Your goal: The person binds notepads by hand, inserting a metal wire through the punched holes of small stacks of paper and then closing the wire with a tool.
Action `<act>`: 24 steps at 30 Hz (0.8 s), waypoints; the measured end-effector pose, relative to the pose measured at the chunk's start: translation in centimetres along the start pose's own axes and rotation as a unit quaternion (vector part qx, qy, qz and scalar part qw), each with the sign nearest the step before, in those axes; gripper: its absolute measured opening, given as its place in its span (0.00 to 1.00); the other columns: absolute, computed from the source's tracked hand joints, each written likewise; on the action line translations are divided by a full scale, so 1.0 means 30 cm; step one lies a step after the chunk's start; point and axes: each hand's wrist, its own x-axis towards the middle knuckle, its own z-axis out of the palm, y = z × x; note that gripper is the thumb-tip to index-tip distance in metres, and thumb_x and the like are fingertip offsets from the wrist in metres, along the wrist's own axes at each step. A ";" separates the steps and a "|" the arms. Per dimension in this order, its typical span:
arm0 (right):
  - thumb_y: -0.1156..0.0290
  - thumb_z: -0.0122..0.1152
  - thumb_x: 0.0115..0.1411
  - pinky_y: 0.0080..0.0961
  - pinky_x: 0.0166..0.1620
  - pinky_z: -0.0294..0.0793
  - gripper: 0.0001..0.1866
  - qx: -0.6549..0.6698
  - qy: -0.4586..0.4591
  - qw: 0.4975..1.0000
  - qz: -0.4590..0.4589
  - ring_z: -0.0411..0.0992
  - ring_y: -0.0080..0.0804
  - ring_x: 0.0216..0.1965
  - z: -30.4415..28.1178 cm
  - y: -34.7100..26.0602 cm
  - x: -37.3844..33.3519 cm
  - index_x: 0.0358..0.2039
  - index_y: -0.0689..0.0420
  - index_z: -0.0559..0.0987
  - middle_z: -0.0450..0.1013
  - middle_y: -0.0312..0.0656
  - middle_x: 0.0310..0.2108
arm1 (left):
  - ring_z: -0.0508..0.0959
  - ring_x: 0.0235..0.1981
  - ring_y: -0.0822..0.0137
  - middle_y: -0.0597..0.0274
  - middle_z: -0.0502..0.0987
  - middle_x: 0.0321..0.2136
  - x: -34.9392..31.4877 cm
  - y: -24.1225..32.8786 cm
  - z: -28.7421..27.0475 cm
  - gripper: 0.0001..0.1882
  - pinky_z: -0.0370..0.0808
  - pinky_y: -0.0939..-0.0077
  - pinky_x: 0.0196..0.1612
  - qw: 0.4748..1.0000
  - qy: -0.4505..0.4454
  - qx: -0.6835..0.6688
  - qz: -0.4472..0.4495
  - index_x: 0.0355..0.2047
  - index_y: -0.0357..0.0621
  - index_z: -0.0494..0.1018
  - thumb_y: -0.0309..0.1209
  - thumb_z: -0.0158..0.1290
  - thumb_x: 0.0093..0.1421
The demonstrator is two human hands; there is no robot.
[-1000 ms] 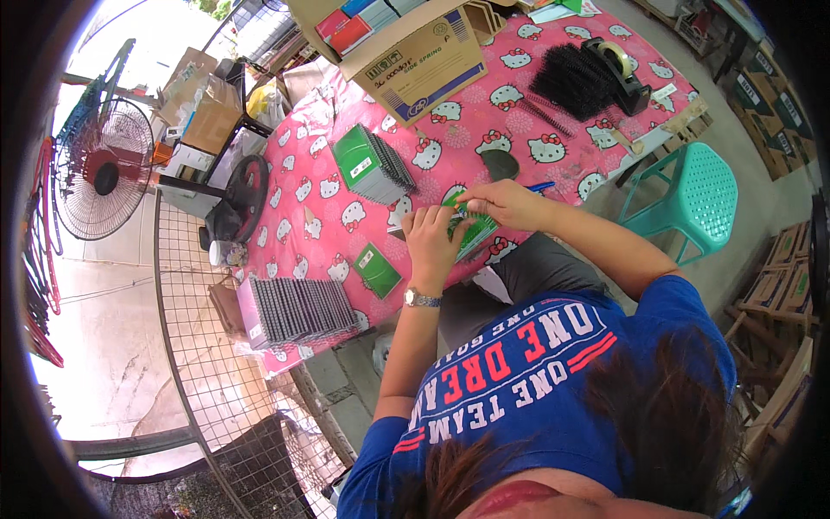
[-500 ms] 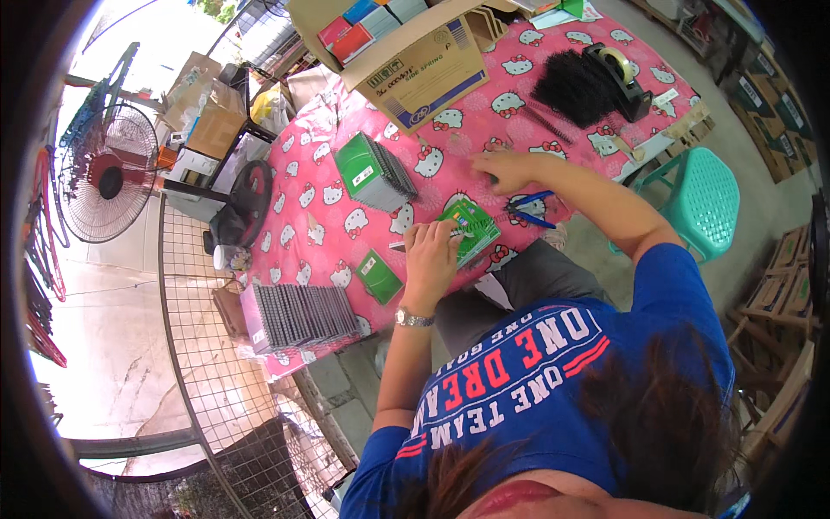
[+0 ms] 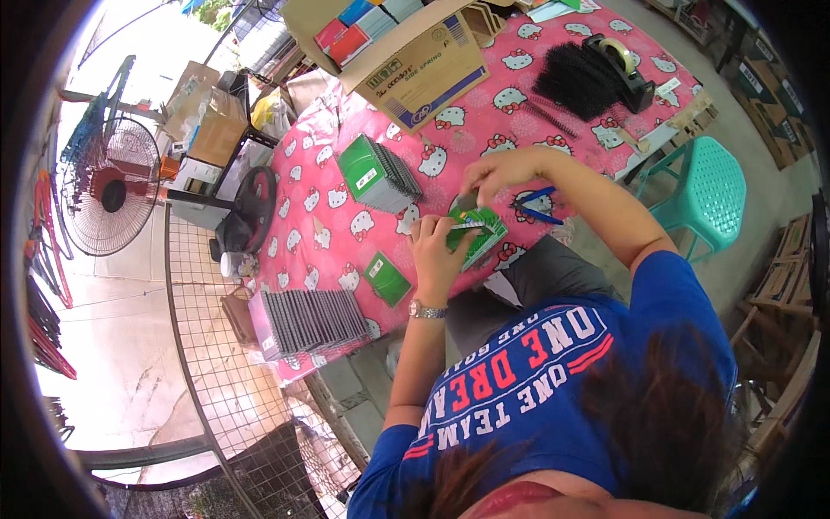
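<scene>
A green-covered notebook [image 3: 486, 246] lies near the table's front edge, between my hands. My left hand [image 3: 435, 246], with a wristwatch, is closed at its left side, fingers on a thin pale strip [image 3: 469, 226] that crosses the cover; its kind is unclear. Over the notebook's far edge, my right hand [image 3: 496, 173] pinches a small dark greyish piece [image 3: 468, 202] that I cannot make out. Blue-handled pliers [image 3: 538, 206] rest just right of the notebook. Another green notebook [image 3: 386, 278] lies flat to the left of my left hand.
A stack of green spiral notebooks [image 3: 372, 173] stands farther back; a row of them [image 3: 311, 322] fills the front left corner. Black coils [image 3: 577, 82] lie beside a tape dispenser [image 3: 627, 73]. A carton [image 3: 424, 73] stands at the back, a green stool [image 3: 705, 195] at right.
My right hand has come left and nearer, from the bare tablecloth to the notebook's far edge. The pale strip now lies across the cover instead of sticking out left of my left hand.
</scene>
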 end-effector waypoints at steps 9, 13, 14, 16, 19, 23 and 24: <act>0.60 0.64 0.54 0.27 0.55 0.67 0.31 0.168 -0.075 0.978 -0.094 0.71 0.29 0.51 -0.007 0.021 0.007 0.55 0.62 0.72 0.73 0.41 0.50 | 0.70 0.42 0.51 0.56 0.73 0.35 0.000 -0.025 0.027 0.20 0.67 0.56 0.46 0.999 0.005 -0.033 -0.009 0.34 0.43 0.74 0.39 0.68 0.45; 0.64 0.65 0.53 0.26 0.53 0.69 0.29 -0.070 0.056 0.995 0.040 0.71 0.26 0.49 0.002 0.016 0.009 0.54 0.61 0.73 0.73 0.38 0.47 | 0.70 0.43 0.50 0.55 0.73 0.35 -0.007 -0.021 0.017 0.21 0.67 0.57 0.47 1.000 0.011 -0.024 -0.011 0.35 0.42 0.74 0.39 0.68 0.45; 0.64 0.65 0.53 0.25 0.52 0.69 0.28 -0.003 0.014 1.000 0.019 0.71 0.26 0.48 -0.005 0.023 0.003 0.53 0.61 0.73 0.73 0.38 0.46 | 0.70 0.43 0.50 0.55 0.73 0.35 -0.003 -0.021 0.023 0.21 0.67 0.56 0.47 0.999 0.015 -0.027 -0.008 0.35 0.42 0.73 0.39 0.68 0.45; 0.63 0.64 0.53 0.25 0.51 0.69 0.27 -0.138 0.025 0.984 0.107 0.71 0.25 0.47 -0.003 0.002 0.016 0.52 0.61 0.73 0.73 0.38 0.46 | 0.70 0.43 0.50 0.55 0.73 0.35 -0.004 -0.019 0.023 0.21 0.67 0.56 0.47 0.999 0.019 -0.029 -0.004 0.35 0.42 0.73 0.39 0.68 0.45; 0.61 0.64 0.53 0.24 0.50 0.68 0.27 0.275 -0.042 0.957 -0.082 0.71 0.24 0.45 0.022 0.036 0.011 0.51 0.61 0.73 0.73 0.38 0.45 | 0.70 0.43 0.50 0.54 0.73 0.35 -0.007 -0.017 0.016 0.22 0.67 0.56 0.47 0.999 0.014 -0.036 -0.016 0.35 0.41 0.72 0.38 0.68 0.45; 0.60 0.65 0.51 0.24 0.51 0.69 0.29 -0.183 0.005 0.983 -0.010 0.72 0.24 0.47 -0.022 0.035 0.059 0.51 0.62 0.73 0.74 0.38 0.43 | 0.70 0.42 0.49 0.54 0.73 0.36 -0.004 -0.019 0.010 0.22 0.68 0.56 0.47 0.999 0.008 -0.044 -0.010 0.37 0.41 0.72 0.35 0.68 0.45; 0.60 0.65 0.51 0.24 0.51 0.69 0.29 -0.184 0.006 0.983 -0.011 0.72 0.24 0.47 -0.026 0.041 0.059 0.51 0.62 0.73 0.74 0.38 0.43 | 0.70 0.42 0.49 0.54 0.73 0.36 -0.002 -0.020 0.006 0.21 0.68 0.56 0.47 0.999 0.003 -0.049 -0.011 0.37 0.41 0.72 0.34 0.67 0.46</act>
